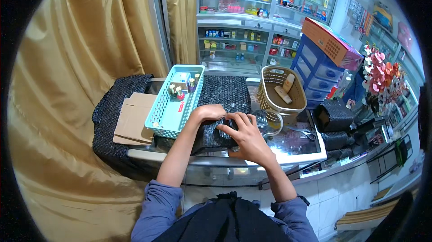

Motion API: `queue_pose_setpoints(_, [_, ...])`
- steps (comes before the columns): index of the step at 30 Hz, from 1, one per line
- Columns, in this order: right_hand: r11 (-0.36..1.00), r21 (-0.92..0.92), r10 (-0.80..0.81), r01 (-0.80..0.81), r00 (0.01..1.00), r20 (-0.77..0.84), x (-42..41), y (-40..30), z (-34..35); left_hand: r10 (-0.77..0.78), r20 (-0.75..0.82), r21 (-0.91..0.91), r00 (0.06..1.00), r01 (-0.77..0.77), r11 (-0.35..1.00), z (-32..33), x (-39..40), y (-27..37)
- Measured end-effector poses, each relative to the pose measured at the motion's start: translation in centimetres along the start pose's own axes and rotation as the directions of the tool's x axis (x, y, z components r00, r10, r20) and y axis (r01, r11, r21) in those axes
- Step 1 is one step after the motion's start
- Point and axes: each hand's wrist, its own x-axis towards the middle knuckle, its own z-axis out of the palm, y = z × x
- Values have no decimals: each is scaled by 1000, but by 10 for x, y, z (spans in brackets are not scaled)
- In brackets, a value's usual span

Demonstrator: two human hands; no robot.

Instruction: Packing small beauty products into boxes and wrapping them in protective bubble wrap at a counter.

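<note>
Black bubble wrap (224, 90) lies across the glass counter in front of me, with a bulky bubble-wrapped bundle (209, 139) at the counter's front edge. My left hand (212, 112) rests at the top of this bundle, its wrist bent and its fingers mostly hidden. My right hand (245, 135) is spread over the bundle's right side, fingertips touching the black wrap. Whatever is inside the wrap is hidden. A roll of clear tape (275, 124) stands just right of my right hand.
To the left are a mint plastic basket (162, 130) with small bottles and flattened cardboard (135, 117). On the right stand a tan basket (283, 107) with two bottles, scissors (308, 134), a blue drawer unit (315, 68) and black-wrapped parcels (334, 115). Gold curtains (77, 73) hang at left.
</note>
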Motion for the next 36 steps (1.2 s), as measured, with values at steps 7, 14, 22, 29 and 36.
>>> queue_pose_setpoints(7, [999, 47, 5, -6, 1000, 20, 3, 15, 0, -101, -90, 261, 991, 121, 958, -9, -1, 36])
queue_pose_setpoints(14, [999, 16, 37, -38, 996, 81, 9, 16, -1, -309, -50, 113, 950, 313, 943, -22, -2, 57])
queue_pose_setpoints(22, [998, -32, 60, -56, 989, 136, 9, 22, -4, -427, -108, 316, 898, 438, 841, -43, 20, 73])
queue_pose_setpoints(29, [997, -51, 74, -66, 980, 183, 11, 19, -10, -570, 69, 389, 819, 504, 771, -36, 35, 57])
queue_pose_setpoints(36, [996, 41, 65, -74, 980, 189, 10, 32, -11, -504, 24, 432, 864, 445, 784, -34, 30, 58])
